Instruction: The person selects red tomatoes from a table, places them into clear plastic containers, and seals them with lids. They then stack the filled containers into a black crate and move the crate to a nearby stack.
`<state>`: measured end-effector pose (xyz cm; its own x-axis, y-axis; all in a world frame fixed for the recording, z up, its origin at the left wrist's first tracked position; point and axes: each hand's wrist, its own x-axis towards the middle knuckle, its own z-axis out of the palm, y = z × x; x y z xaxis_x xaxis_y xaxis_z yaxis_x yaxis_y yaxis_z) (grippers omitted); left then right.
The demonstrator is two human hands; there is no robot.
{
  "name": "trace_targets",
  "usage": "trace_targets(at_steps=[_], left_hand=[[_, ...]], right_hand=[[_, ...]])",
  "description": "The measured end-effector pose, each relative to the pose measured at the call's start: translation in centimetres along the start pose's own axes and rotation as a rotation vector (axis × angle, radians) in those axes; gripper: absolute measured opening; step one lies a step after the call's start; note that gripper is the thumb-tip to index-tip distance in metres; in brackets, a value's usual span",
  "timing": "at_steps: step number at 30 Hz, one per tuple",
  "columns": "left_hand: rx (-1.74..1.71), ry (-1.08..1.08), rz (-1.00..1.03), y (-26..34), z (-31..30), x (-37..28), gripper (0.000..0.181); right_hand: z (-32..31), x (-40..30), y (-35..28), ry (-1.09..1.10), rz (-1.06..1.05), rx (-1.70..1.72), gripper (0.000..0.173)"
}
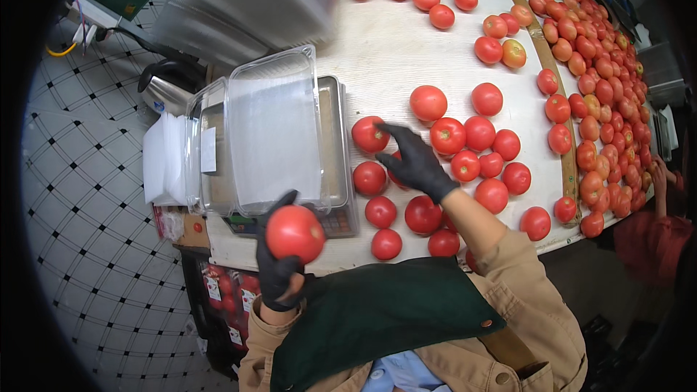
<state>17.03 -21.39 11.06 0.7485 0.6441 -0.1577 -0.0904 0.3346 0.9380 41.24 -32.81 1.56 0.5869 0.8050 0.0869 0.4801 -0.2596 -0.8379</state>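
My left hand (270, 273), in a black glove, holds a large red tomato (295, 234) in front of the kitchen scale (348, 174). On the scale's metal tray sits an opened clear plastic clamshell container (311, 65), with a white liner sheet (275, 136) in it. My right hand (416, 163), also gloved, is over the table with thumb and fingers apart. Its index fingertip overlaps the edge of a tomato (369, 134) beside the scale; whether it presses on it I cannot tell. Another tomato (396, 169) is partly hidden beneath this hand. Several loose tomatoes (479, 133) surround it.
Stacked clear containers (256, 0) stand at the far left, near an electric kettle (171, 84) and white liner sheets (163, 158). A wooden strip (569, 174) borders a large tomato heap (604, 87). Packed tomatoes fill a black crate (199, 294) below. Another person's hand (659, 171) is at right.
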Motion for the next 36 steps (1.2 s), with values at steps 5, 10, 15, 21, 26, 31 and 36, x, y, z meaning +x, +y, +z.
trace_targets(at_steps=[5, 10, 15, 21, 26, 31, 36], left_hand=[[-0.399, 0.04, 0.055, 3.3, -1.3, 1.1, 0.087], [0.059, 0.223, 0.173, 3.9, -4.6, -0.2, 0.077], [1.015, 0.156, 0.341, 4.4, -4.1, 2.5, 0.073], [1.756, 0.035, 0.343, 2.5, -4.5, 5.5, 0.067], [1.745, -0.027, 0.413, 2.2, -4.3, 5.0, 0.056], [1.11, -0.334, 0.473, 0.6, 1.0, 2.0, 0.034], [1.351, -0.667, 0.077, -10.4, 2.1, -1.7, 0.058]], right_hand=[[2.5, 5.8, 1.4, -0.307, 0.022, -0.284, 0.068], [-2.1, 4.7, 1.0, -0.074, 0.468, 1.463, 0.058], [-2.5, 4.3, -7.0, -0.166, 0.018, 0.921, 0.068], [5.1, 2.2, -11.4, 0.079, -0.604, -0.151, 0.062], [1.6, 0.0, -6.7, 0.015, -0.398, 0.023, 0.048], [-5.7, -6.6, 0.3, 0.232, 0.167, -0.014, 0.034], [-6.7, -15.1, 0.5, 0.239, 0.315, 0.045, 0.037]])
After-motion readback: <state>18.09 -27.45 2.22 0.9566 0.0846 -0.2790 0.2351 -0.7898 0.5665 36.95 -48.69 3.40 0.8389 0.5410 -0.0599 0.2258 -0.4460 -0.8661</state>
